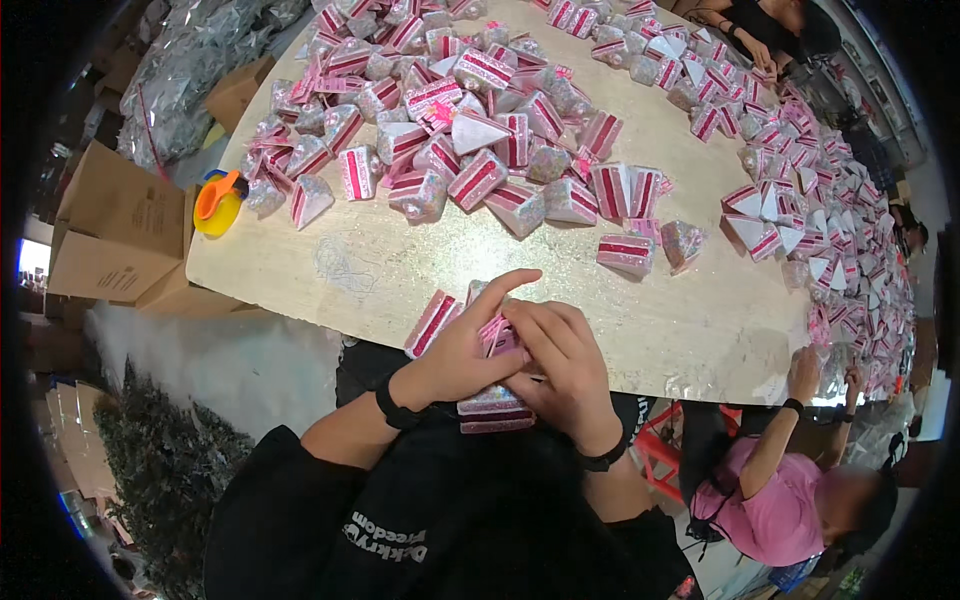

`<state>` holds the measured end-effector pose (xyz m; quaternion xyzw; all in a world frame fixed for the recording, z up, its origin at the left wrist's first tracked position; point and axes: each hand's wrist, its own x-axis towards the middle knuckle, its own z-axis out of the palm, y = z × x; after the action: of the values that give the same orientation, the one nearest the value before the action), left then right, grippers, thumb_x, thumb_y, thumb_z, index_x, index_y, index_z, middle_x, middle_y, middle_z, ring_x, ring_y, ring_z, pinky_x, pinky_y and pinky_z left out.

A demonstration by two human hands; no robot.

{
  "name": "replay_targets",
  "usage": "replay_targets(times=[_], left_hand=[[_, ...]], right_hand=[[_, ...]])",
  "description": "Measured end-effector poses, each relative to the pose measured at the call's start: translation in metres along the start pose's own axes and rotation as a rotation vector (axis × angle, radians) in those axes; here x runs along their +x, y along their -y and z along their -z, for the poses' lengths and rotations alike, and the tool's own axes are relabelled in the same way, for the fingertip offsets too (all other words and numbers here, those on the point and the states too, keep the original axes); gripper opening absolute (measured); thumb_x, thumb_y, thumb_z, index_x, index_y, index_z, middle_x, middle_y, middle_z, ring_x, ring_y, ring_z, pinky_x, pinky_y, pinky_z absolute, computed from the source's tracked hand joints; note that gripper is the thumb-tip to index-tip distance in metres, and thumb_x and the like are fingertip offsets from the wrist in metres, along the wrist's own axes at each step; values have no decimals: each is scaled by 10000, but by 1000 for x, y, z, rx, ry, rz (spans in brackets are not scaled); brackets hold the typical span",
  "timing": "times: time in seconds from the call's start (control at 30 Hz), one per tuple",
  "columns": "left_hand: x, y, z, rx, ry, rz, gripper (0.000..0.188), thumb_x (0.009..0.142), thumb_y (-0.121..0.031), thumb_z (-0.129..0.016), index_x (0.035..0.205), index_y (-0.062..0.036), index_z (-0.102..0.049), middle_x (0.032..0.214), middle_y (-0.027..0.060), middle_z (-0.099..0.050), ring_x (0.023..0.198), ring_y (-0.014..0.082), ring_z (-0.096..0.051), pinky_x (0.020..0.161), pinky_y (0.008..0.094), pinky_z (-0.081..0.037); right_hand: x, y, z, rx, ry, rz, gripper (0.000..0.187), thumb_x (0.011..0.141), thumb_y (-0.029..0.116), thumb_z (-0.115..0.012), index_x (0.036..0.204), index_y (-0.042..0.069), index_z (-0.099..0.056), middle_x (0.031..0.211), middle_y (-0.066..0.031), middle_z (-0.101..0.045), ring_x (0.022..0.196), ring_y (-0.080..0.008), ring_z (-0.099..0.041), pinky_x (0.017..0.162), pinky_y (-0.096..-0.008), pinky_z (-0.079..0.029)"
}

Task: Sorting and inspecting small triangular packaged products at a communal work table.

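Observation:
At the table's near edge my two hands meet over cake-slice ornaments, white and glittery with dark pink stripes. My left hand [455,355] curls around a pink tag [503,338], its index finger stretched toward the right. My right hand [562,362] closes over the tag from the other side, fingers bent. Just below the hands, against my black shirt, shows one cake-slice ornament [496,409]. Another cake-slice ornament [432,322] lies beside my left hand. What the fingertips pinch is partly hidden.
A large heap of cake-slice ornaments [480,180] covers the far table [400,262]. Thread [345,265] and an orange-and-yellow tape roll [218,202] lie at left. Cardboard boxes [120,225] stand beside the table. A person in pink [765,500] works at right, another at the far right.

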<state>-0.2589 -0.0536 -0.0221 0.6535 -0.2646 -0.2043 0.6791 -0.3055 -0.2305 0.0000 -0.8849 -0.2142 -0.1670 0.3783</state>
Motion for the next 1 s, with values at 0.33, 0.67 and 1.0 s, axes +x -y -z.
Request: replay_targets(times=[0.33, 0.67, 1.0], left_hand=[[0, -2, -8, -363, 18, 214, 663, 910, 31, -622, 1532, -55, -410, 1291, 80, -616, 1153, 140, -599, 998, 274, -488], [2, 0, -7, -430, -7, 231, 533, 985, -21, -579, 1494, -23, -421, 1316, 79, -598, 1164, 141, -595, 1006, 289, -493], [-4, 16, -10, -744, -49, 288, 252, 1090, -76, -444, 1319, -7, -520, 820, 37, -558, 705, 85, -481, 704, 283, -469]], right_hand=[[-3, -3, 2, -45, 70, 93, 642, 660, 188, -865, 1265, 59, -692, 1286, -91, -685, 1175, -337, -636, 963, -429, -524], [-4, -10, -3, -12, 32, 94, 690, 659, 244, -888, 1279, 48, -656, 1294, -113, -681, 1137, -333, -643, 964, -438, -507], [-29, -116, 43, 99, -445, -621, 527, 840, 217, -837, 1292, 12, -657, 1130, -132, -700, 975, -273, -662, 859, -396, -542]])
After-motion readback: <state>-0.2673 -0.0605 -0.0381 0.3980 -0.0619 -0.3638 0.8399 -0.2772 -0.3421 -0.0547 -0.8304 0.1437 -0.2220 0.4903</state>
